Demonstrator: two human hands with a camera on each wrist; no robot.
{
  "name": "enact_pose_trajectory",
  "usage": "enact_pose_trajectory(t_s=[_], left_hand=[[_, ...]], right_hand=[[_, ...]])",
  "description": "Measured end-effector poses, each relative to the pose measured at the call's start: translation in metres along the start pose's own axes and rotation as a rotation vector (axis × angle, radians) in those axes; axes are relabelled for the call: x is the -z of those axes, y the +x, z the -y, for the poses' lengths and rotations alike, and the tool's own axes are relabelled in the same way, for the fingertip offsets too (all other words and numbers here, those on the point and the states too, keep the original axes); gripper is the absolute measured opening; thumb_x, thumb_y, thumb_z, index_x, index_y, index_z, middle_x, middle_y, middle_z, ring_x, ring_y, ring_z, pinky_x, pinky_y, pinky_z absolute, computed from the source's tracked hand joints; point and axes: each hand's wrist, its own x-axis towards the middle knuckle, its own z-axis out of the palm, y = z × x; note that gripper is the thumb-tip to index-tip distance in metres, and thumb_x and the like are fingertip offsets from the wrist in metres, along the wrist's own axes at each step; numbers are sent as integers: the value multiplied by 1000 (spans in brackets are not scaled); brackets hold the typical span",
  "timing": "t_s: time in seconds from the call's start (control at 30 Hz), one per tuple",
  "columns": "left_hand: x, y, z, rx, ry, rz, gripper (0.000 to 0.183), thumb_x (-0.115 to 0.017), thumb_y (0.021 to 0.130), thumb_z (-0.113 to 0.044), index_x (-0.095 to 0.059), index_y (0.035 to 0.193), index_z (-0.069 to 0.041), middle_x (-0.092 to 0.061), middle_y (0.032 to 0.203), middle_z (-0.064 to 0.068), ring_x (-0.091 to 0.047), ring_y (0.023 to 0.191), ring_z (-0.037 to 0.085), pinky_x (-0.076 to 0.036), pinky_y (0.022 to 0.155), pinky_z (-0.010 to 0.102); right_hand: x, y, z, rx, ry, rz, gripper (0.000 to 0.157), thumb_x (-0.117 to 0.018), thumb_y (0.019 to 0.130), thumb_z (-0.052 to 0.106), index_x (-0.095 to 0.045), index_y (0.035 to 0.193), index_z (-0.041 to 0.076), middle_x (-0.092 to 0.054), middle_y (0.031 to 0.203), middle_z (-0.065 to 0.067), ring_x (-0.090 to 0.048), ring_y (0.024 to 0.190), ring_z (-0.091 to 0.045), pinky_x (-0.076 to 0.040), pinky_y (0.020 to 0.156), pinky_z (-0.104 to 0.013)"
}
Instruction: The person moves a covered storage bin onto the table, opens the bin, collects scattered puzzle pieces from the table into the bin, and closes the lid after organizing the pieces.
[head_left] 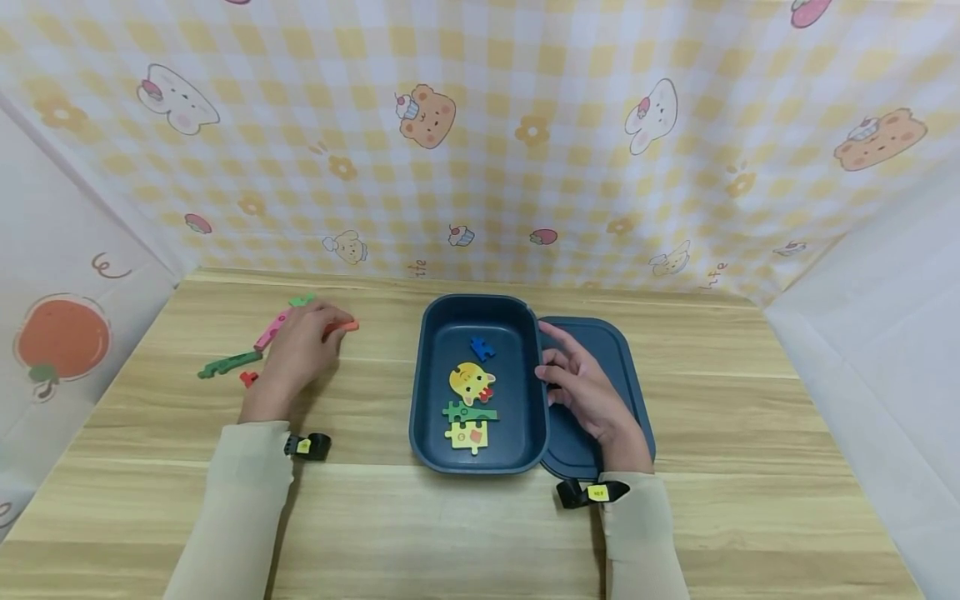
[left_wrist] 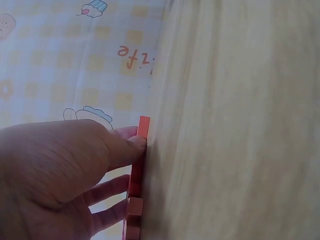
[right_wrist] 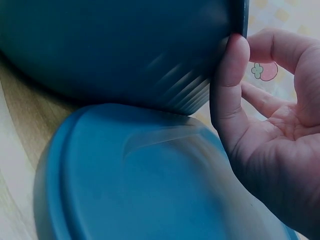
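My left hand (head_left: 303, 346) pinches an orange-red puzzle piece (head_left: 345, 326) between thumb and fingers, close to the tabletop. In the left wrist view that piece (left_wrist: 143, 127) stands edge-on by the thumb. My right hand (head_left: 588, 387) holds the right rim of a dark blue box (head_left: 417, 400), with thumb and index finger at its edge in the right wrist view. Inside the box lie a blue puzzle piece (head_left: 482, 348), a yellow animal-head piece (head_left: 469, 382), a green piece (head_left: 468, 412) and a light yellow piece (head_left: 468, 435).
A dark blue lid (head_left: 611, 350) lies under my right hand, against the box's right side. Around my left hand are a pink piece (head_left: 268, 332), a dark green piece (head_left: 231, 364), a red piece (head_left: 248, 379) and a light green piece (head_left: 302, 300). A patterned cloth (head_left: 480, 167) hangs behind.
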Motion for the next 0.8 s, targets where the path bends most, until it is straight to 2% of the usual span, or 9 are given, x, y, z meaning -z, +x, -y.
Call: enact_pose_trajectory(t_s=[0.1,0.2,0.5,0.8], left_hand=[[0,1,0,-21,-2,-14,20,-64,105,-7,-76,119,-1,-71,122,22,-58,109,39,-47,95,56],[0,1,0,-26,-4,-19,20,-64,105,-8,-77,119,-1,-72,119,21,-59,106,38,-48,95,55],[3,1,-5,16,-23,4,27,-60,108,-11,-71,130,-2,-66,136,22,-56,129,45,-43,112,65],[6,0,-9,24,-32,-11,29,-57,109,-9,-69,134,-3,-64,140,23,-57,132,45,-45,113,65]], right_hand=[[0,0,0,0,3,0,72,-56,104,0,-25,168,15,-63,101,6,-62,75,-5,-56,59,-19],[-1,0,1,-3,4,-2,72,-56,104,0,-26,168,15,-63,101,5,-62,74,-5,-56,59,-19],[0,1,0,-6,-1,-6,72,-57,104,1,-26,167,16,-62,101,6,-62,75,-5,-56,59,-19],[-1,0,0,-12,-4,-8,72,-57,104,2,-26,168,16,-62,101,6,-62,75,-5,-56,59,-19]])
